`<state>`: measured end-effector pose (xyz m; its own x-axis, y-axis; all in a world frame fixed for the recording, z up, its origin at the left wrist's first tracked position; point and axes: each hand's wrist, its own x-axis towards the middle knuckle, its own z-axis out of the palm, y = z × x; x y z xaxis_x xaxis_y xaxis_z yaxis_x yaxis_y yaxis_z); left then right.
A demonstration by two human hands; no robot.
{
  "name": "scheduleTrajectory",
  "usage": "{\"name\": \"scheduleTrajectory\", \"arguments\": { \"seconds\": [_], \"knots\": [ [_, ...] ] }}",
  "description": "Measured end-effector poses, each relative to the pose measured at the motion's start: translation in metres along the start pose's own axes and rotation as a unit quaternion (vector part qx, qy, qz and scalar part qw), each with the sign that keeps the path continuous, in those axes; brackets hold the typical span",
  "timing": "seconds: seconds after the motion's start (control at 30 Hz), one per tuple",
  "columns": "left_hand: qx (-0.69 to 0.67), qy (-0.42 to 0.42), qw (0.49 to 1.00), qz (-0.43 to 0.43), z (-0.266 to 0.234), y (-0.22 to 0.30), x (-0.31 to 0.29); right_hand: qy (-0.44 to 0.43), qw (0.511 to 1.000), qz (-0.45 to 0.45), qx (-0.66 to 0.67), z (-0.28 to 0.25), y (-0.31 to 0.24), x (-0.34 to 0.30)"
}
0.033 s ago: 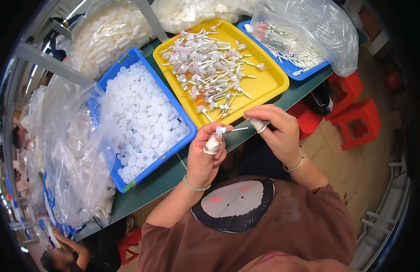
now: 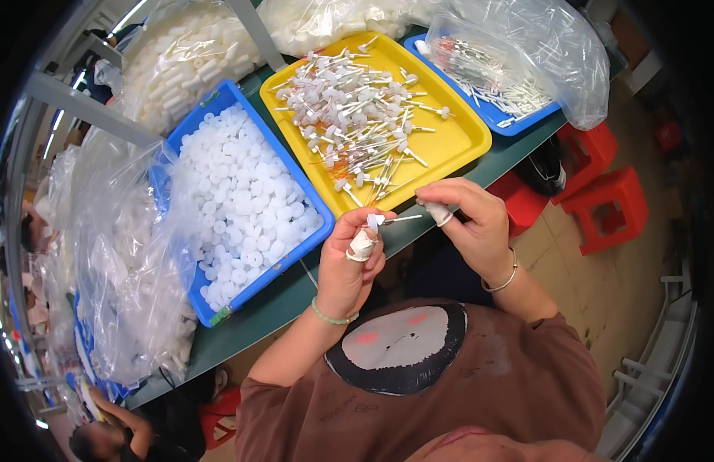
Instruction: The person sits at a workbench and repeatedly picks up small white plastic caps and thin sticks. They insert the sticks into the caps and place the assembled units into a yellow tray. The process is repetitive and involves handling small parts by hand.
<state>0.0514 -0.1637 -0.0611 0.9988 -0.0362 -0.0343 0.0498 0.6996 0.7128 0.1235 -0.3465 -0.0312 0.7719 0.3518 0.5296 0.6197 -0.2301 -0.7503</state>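
Note:
Between the thumb and fingers of my left hand (image 2: 347,262) is a small white plastic disc with a thin rod (image 2: 377,221), the rod's free end pointing right. White tape wraps one finger of that hand. Just to the right, my right hand (image 2: 478,227) is closed in a pinch, also with a white-taped finger; whatever it pinches is too small or hidden to make out. Beyond both hands lies a yellow tray (image 2: 453,150) heaped with similar disc-and-rod pieces, some with fine orange-red wires. A blue tray (image 2: 253,295) of loose white discs stands left of it.
Another blue tray (image 2: 535,123) with thin white rods, partly under a clear plastic bag (image 2: 576,69), sits at the far right. Bags of white cylinders (image 2: 183,65) stand behind. Red stools (image 2: 603,204) are right of the green table (image 2: 257,339). Another person (image 2: 114,431) is at lower left.

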Motion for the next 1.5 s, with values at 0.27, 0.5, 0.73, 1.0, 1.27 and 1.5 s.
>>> {"name": "scheduleTrajectory", "arguments": {
  "seconds": [0.27, 0.5, 0.73, 1.0, 1.27, 1.5],
  "knots": [
    [0.005, 0.026, 1.0, 0.011, 0.002, -0.003, 0.001, -0.012, 0.999, -0.02, 0.029, -0.004, 0.002, -0.006],
    [0.017, 0.046, 0.999, 0.009, 0.005, -0.003, 0.0, -0.025, 0.999, -0.008, 0.02, -0.005, -0.001, -0.008],
    [0.102, 0.035, 0.994, 0.023, 0.005, -0.007, -0.002, -0.048, 0.992, -0.116, -0.016, -0.003, -0.005, -0.004],
    [0.116, 0.059, 0.991, 0.021, 0.009, -0.008, 0.0, -0.045, 0.953, 0.139, 0.266, 0.009, -0.005, -0.011],
    [0.155, 0.038, 0.987, 0.001, 0.001, -0.009, 0.0, -0.014, 0.987, -0.152, -0.04, 0.013, -0.008, -0.006],
    [0.14, -0.019, 0.99, 0.01, 0.008, -0.001, 0.001, 0.068, 0.984, -0.147, -0.076, 0.013, 0.026, 0.085]
  ]
}}
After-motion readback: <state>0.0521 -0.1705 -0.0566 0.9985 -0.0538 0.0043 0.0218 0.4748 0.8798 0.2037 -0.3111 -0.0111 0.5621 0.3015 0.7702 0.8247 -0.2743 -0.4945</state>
